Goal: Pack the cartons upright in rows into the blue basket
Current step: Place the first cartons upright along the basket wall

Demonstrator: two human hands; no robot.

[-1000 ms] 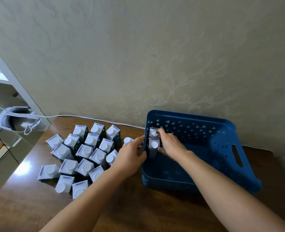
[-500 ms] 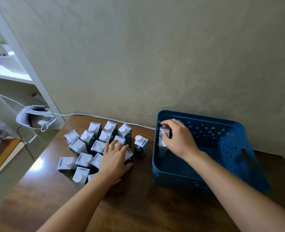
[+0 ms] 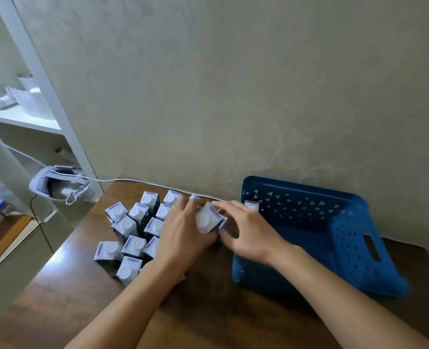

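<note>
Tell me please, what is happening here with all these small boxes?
A person is packing cartons into a blue basket. Both hands, left and right, hold one carton between the loose group on the table and the basket's left wall. At least one carton already stands inside, at the far left corner. Most cartons are not yet packed.

We see a dark wooden table (image 3: 208, 321) against the wall. On it a cluster of white-capped cartons (image 3: 132, 230) stands at the left, and the blue basket (image 3: 346, 250) sits at the right near the wall. A white cable (image 3: 143, 182) runs along the table's far edge.
</note>
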